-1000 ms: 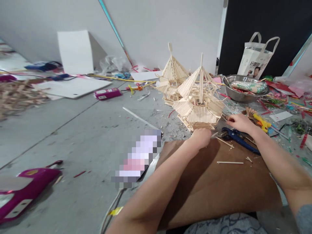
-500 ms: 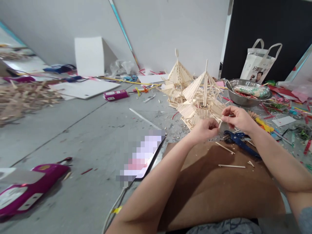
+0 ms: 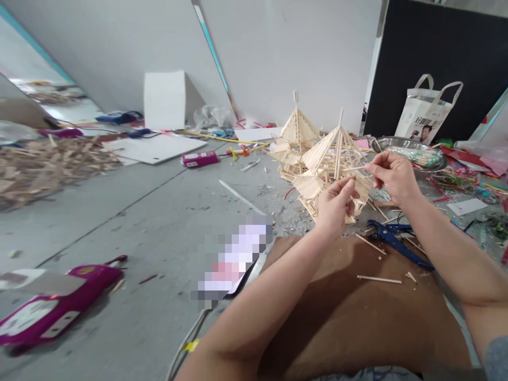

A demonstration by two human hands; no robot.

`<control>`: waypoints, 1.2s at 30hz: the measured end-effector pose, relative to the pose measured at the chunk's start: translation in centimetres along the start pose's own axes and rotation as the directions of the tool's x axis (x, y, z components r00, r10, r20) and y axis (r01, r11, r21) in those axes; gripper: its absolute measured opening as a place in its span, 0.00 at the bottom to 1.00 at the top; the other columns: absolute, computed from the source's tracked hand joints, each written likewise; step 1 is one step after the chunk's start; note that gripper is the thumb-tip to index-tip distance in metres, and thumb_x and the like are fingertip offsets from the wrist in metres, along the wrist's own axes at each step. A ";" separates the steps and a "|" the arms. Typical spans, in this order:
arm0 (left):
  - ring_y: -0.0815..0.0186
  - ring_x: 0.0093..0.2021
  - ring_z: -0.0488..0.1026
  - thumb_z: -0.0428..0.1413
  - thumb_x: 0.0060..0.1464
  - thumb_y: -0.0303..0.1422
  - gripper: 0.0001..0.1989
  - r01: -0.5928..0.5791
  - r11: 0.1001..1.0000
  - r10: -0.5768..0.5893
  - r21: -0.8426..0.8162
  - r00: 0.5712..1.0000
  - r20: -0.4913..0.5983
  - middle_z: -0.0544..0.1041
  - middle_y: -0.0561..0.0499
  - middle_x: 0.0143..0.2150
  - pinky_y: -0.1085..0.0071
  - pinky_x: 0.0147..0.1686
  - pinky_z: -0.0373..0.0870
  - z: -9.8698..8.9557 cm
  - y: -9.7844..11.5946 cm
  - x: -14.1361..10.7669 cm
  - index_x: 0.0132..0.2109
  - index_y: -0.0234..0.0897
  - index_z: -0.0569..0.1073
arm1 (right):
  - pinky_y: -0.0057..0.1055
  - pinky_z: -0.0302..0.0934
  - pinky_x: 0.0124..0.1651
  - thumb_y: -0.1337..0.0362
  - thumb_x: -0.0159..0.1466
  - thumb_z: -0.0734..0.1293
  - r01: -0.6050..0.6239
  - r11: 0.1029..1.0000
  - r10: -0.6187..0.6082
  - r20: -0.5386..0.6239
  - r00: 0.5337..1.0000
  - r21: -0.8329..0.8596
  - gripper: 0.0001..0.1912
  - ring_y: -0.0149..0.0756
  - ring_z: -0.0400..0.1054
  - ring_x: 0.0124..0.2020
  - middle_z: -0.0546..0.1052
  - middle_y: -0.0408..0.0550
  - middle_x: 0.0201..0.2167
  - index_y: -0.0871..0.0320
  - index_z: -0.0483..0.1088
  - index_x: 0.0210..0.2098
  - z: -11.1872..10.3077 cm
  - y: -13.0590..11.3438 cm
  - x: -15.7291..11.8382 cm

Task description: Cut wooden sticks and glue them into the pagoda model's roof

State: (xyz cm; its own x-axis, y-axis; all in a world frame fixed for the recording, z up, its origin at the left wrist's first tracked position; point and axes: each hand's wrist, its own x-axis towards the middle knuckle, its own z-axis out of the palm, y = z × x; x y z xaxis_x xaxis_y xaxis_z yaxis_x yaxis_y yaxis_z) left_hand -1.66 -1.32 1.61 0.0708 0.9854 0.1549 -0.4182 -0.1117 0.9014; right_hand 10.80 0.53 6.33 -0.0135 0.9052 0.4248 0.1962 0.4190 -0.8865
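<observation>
From where I stand, the left hand [image 3: 335, 203] is just right of the frame's centre, thumb and forefinger brought together at the tips; the view there is small and soft, so I can't say whether they grip anything. Just above those tips is a thin pale stick [image 3: 353, 169], lying nearly level, its right end pinched between thumb and forefinger of the right hand [image 3: 395, 174], in the right half of the frame.

Behind both hands stands the nearer stick pavilion [image 3: 323, 154], its roof clear to see but its lower right part masked by the left hand.

Around them, a heap of wood pieces [image 3: 51, 166] lies at the far left, with a magenta device [image 3: 83, 291] at the lower left. Left of centre, a white panel [image 3: 164, 100] leans at the wall, and lower down a phone [image 3: 238, 259] lies beside the left forearm. The farther stick pavilion [image 3: 296, 129] stands behind the nearer one. A brown mat [image 3: 357, 323] fills the lower right under the forearms, and blue cutters [image 3: 397, 244] lie at its upper edge, close to the right forearm. Beyond the right hand, which partly covers it, sits a metal bowl [image 3: 434, 170], with a white bag [image 3: 420, 116] behind at the upper right.
</observation>
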 end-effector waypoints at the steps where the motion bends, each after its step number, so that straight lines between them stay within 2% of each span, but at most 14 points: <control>1: 0.82 0.12 0.55 0.54 0.47 0.43 0.19 -0.011 1.000 0.011 0.003 1.000 -0.013 0.66 0.58 0.22 0.80 0.12 0.49 0.3 -0.1 0.0 0.41 0.33 0.69 | 0.23 0.52 0.15 0.56 0.50 0.68 -0.013 1.000 0.013 0.007 1.000 0.003 0.14 0.21 0.56 0.13 0.63 0.35 0.15 0.56 0.59 0.24 0.1 0.0 -0.4; 5: 0.81 0.13 0.52 0.53 0.49 0.43 0.17 -0.062 0.998 0.061 -0.012 0.996 -0.071 0.63 0.59 0.21 0.79 0.13 0.48 1.4 0.1 0.3 0.40 0.34 0.72 | 0.24 0.53 0.15 0.52 0.50 0.68 -0.045 0.998 0.049 0.099 0.994 -0.043 0.17 0.22 0.57 0.13 0.66 0.37 0.17 0.57 0.60 0.25 0.3 -0.1 -1.7; 9: 0.81 0.13 0.52 0.54 0.49 0.41 0.14 -0.121 0.993 0.122 0.015 0.990 -0.069 0.61 0.59 0.20 0.79 0.13 0.48 1.6 0.7 0.6 0.33 0.33 0.71 | 0.25 0.55 0.20 0.54 0.54 0.65 0.035 0.962 0.004 0.140 0.990 -0.272 0.13 0.24 0.59 0.16 0.70 0.41 0.21 0.59 0.66 0.28 -0.4 -0.7 -1.6; 11: 0.81 0.12 0.54 0.52 0.50 0.41 0.13 -0.161 0.985 0.164 0.066 0.986 -0.033 0.65 0.58 0.22 0.79 0.12 0.48 1.3 0.8 0.6 0.31 0.33 0.68 | 0.26 0.55 0.23 0.56 0.55 0.64 0.085 0.912 -0.037 0.124 0.992 -0.401 0.11 0.24 0.59 0.18 0.69 0.42 0.21 0.59 0.68 0.28 -0.8 -0.9 -1.1; 13: 0.81 0.12 0.55 0.49 0.52 0.41 0.14 -0.166 0.977 0.164 0.133 0.986 0.025 0.68 0.56 0.24 0.79 0.12 0.48 1.0 0.8 0.6 0.28 0.34 0.65 | 0.27 0.55 0.25 0.58 0.56 0.63 0.120 0.886 -0.077 0.112 0.991 -0.449 0.10 0.25 0.59 0.20 0.70 0.42 0.21 0.59 0.69 0.29 -0.8 -1.1 -0.5; 16: 0.80 0.12 0.55 0.47 0.54 0.41 0.14 -0.160 0.955 0.137 0.250 0.985 0.109 0.68 0.56 0.21 0.80 0.13 0.50 0.5 0.4 0.5 0.28 0.34 0.63 | 0.28 0.57 0.29 0.59 0.56 0.64 0.154 0.893 -0.087 0.174 0.981 -0.422 0.10 0.26 0.60 0.23 0.71 0.42 0.24 0.59 0.70 0.31 -0.4 -1.0 0.2; 20: 0.78 0.18 0.58 0.47 0.53 0.37 0.13 -0.277 0.845 0.185 0.458 0.954 0.236 0.64 0.57 0.17 0.79 0.20 0.54 -0.1 0.8 0.5 0.26 0.34 0.64 | 0.28 0.57 0.29 0.60 0.54 0.65 0.139 0.927 -0.041 0.272 0.961 -0.349 0.08 0.26 0.61 0.23 0.69 0.41 0.22 0.59 0.68 0.29 -0.3 -1.3 0.0; 22: 0.77 0.19 0.58 0.48 0.53 0.36 0.13 -0.323 0.756 0.119 0.569 0.923 0.366 0.65 0.56 0.18 0.78 0.22 0.55 -0.8 1.9 0.5 0.24 0.33 0.67 | 0.26 0.55 0.25 0.60 0.54 0.66 0.084 0.951 -0.014 0.232 0.973 -0.297 0.08 0.24 0.59 0.20 0.67 0.40 0.20 0.59 0.66 0.27 -1.0 -1.6 -0.8; 24: 0.77 0.18 0.57 0.47 0.53 0.36 0.16 -0.349 0.658 -0.017 0.667 0.879 0.477 0.64 0.56 0.16 0.77 0.21 0.54 -1.5 3.3 0.5 0.22 0.33 0.67 | 0.24 0.52 0.20 0.59 0.54 0.65 0.013 0.971 0.031 0.180 0.983 -0.239 0.09 0.23 0.56 0.17 0.67 0.40 0.19 0.58 0.65 0.26 -2.0 -1.5 -1.9; 27: 0.76 0.18 0.57 0.48 0.52 0.35 0.16 -0.378 0.487 -0.157 0.787 0.849 0.505 0.65 0.55 0.16 0.77 0.21 0.53 -2.5 4.9 0.4 0.20 0.33 0.67 | 0.24 0.51 0.19 0.57 0.54 0.66 -0.085 0.969 0.131 0.190 0.973 -0.234 0.10 0.23 0.56 0.15 0.69 0.41 0.20 0.57 0.65 0.27 -3.2 0.0 -4.3; 30: 0.75 0.21 0.61 0.47 0.52 0.36 0.15 -0.424 0.370 -0.239 0.827 0.817 0.525 0.69 0.54 0.20 0.77 0.23 0.54 -2.6 5.2 0.1 0.23 0.32 0.69 | 0.25 0.53 0.20 0.57 0.54 0.64 -0.190 0.920 0.295 0.285 0.912 -0.343 0.10 0.25 0.59 0.16 0.70 0.41 0.21 0.58 0.66 0.29 -3.1 2.8 -6.7; 31: 0.75 0.22 0.62 0.46 0.53 0.36 0.15 -0.438 0.338 -0.263 0.833 0.806 0.530 0.70 0.53 0.21 0.77 0.23 0.54 -2.5 5.0 -0.1 0.24 0.32 0.70 | 0.25 0.55 0.22 0.58 0.55 0.63 -0.183 0.896 0.322 0.307 0.896 -0.405 0.09 0.25 0.60 0.17 0.71 0.42 0.21 0.58 0.67 0.29 -2.8 3.8 -7.3; 33: 0.74 0.23 0.63 0.46 0.53 0.36 0.15 -0.462 0.283 -0.311 0.841 0.785 0.536 0.72 0.52 0.23 0.77 0.24 0.55 -2.2 4.3 -0.5 0.27 0.33 0.71 | 0.26 0.56 0.27 0.62 0.56 0.61 -0.094 0.820 0.337 0.343 0.877 -0.564 0.08 0.27 0.63 0.21 0.73 0.43 0.24 0.58 0.69 0.32 -2.2 5.3 -8.2; 36: 0.72 0.26 0.66 0.45 0.53 0.34 0.14 -0.516 0.207 -0.388 0.831 0.736 0.554 0.75 0.50 0.29 0.76 0.26 0.58 -1.7 2.7 -1.2 0.33 0.34 0.73 | 0.27 0.56 0.32 0.63 0.57 0.60 0.043 0.675 0.347 0.368 0.863 -0.737 0.12 0.30 0.67 0.28 0.76 0.46 0.32 0.57 0.69 0.40 -2.2 5.9 -8.4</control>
State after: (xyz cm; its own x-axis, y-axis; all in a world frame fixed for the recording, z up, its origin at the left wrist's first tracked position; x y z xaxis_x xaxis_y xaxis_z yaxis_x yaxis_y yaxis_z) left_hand -4.41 -2.61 3.19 0.7162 0.6978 -0.0118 0.6297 -0.6387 0.4423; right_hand 14.23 -4.73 -2.06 -0.3048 0.9524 -0.0085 0.8541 0.2694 -0.4449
